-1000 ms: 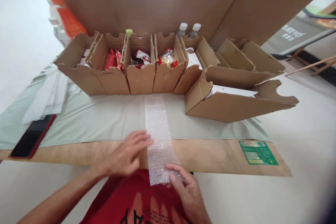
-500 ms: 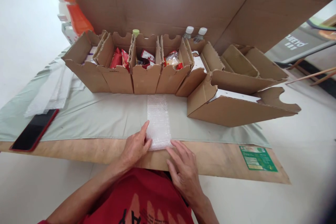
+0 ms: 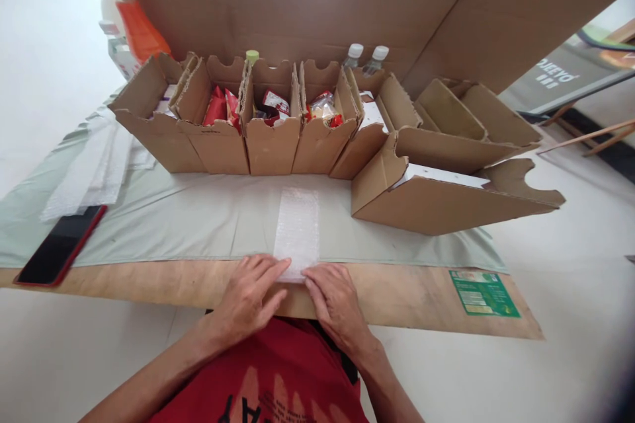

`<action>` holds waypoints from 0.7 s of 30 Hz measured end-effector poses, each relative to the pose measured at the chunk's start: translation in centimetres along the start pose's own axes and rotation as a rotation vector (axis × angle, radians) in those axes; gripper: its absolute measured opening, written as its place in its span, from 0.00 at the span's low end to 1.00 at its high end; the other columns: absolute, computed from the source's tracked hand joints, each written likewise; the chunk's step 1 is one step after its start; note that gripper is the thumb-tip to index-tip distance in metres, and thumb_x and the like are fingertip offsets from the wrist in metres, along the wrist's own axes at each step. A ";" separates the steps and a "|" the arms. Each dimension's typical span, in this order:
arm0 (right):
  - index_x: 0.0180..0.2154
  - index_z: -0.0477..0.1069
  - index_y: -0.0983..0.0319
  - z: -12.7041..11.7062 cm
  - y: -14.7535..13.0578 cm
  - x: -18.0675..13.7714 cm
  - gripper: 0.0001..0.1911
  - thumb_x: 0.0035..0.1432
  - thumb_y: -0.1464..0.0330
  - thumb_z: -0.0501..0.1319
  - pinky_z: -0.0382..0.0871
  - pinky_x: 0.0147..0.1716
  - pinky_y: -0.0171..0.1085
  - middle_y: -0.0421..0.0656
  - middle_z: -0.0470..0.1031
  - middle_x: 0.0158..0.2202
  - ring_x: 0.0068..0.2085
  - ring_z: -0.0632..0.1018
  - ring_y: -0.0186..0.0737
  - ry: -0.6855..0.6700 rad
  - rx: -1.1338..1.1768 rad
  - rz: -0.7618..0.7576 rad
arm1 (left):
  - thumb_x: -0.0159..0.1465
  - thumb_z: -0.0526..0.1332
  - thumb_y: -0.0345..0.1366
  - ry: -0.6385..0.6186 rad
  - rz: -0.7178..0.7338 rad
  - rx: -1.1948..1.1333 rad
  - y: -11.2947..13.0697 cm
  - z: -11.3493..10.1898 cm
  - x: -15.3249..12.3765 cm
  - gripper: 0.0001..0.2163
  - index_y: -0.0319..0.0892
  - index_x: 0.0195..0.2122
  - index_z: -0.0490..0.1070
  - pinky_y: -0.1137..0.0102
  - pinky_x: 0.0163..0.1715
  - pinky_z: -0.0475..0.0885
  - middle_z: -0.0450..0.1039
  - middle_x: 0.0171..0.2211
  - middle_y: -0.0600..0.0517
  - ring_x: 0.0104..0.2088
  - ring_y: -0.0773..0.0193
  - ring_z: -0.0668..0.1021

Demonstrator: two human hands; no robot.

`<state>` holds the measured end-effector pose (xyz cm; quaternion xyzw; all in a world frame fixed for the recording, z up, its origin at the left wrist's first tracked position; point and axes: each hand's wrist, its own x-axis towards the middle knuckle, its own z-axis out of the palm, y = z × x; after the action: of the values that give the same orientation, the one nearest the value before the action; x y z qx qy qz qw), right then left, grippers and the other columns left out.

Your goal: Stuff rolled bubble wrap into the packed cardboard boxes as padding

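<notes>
A folded strip of clear bubble wrap (image 3: 298,228) lies flat on the pale green sheet (image 3: 198,218), running from the cardboard boxes toward me. My left hand (image 3: 251,297) presses its fingertips on the strip's near left corner. My right hand (image 3: 333,297) lies flat beside it, fingers on the near right corner. Both hands rest at the wooden table's (image 3: 407,297) front edge with fingers spread, gripping nothing.
A row of open cardboard bins (image 3: 268,139) with snack packets stands behind the strip; a larger tipped box (image 3: 436,201) lies at the right. A black phone (image 3: 59,244) sits far left beside white sheets (image 3: 94,168). Bottles (image 3: 133,23) stand at the back. A green label (image 3: 483,292) is stuck front right.
The long bubble wrap strip that hung over the table edge has been folded back onto itself and now lies shorter. Both hands moved onto its near fold.
</notes>
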<state>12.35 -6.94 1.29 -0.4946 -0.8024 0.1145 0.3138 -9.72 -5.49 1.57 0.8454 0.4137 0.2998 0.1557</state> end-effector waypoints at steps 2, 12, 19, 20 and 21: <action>0.45 0.74 0.58 -0.3 -0.1 0.2 0.09 0.70 0.72 0.55 0.71 0.41 0.41 0.42 0.82 0.37 0.37 0.79 0.40 0.000 0.021 0.045 | 0.69 0.56 0.29 -0.007 -0.073 0.001 -0.2 0.7 -0.2 0.17 0.40 0.59 0.69 0.62 0.39 0.77 0.80 0.37 0.47 0.37 0.56 0.80; 0.51 0.74 0.57 0.4 0.2 -0.8 0.14 0.66 0.75 0.58 0.65 0.55 0.50 0.46 0.81 0.51 0.57 0.76 0.49 0.087 -0.236 -0.077 | 0.69 0.58 0.34 -0.003 -0.237 0.061 -1.5 1.6 1.2 0.14 0.41 0.54 0.73 0.63 0.39 0.78 0.80 0.36 0.47 0.35 0.58 0.81; 0.50 0.74 0.58 0.1 0.6 -0.6 0.11 0.69 0.72 0.58 0.69 0.50 0.45 0.43 0.83 0.43 0.49 0.79 0.43 0.031 -0.027 0.011 | 0.70 0.57 0.28 -0.077 0.026 -0.002 -0.8 0.1 0.8 0.12 0.41 0.54 0.72 0.56 0.51 0.73 0.78 0.47 0.44 0.49 0.53 0.77; 0.51 0.73 0.58 -0.1 0.6 -0.6 0.12 0.69 0.71 0.58 0.70 0.49 0.44 0.44 0.82 0.45 0.49 0.79 0.44 0.052 -0.044 0.029 | 0.70 0.56 0.28 -0.090 0.006 -0.002 -1.0 0.3 1.1 0.12 0.41 0.53 0.72 0.58 0.48 0.73 0.79 0.42 0.46 0.44 0.55 0.78; 0.53 0.73 0.59 -0.2 0.7 -0.7 0.13 0.69 0.71 0.58 0.70 0.49 0.45 0.46 0.81 0.48 0.50 0.78 0.45 0.090 -0.077 0.042 | 0.70 0.56 0.28 -0.095 -0.022 0.009 -1.3 0.6 1.5 0.12 0.40 0.53 0.72 0.59 0.45 0.73 0.79 0.39 0.47 0.41 0.56 0.77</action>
<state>13.17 -7.23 0.83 -0.5278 -0.7807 0.0676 0.3276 -9.40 -3.55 1.00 0.8547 0.4166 0.2559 0.1747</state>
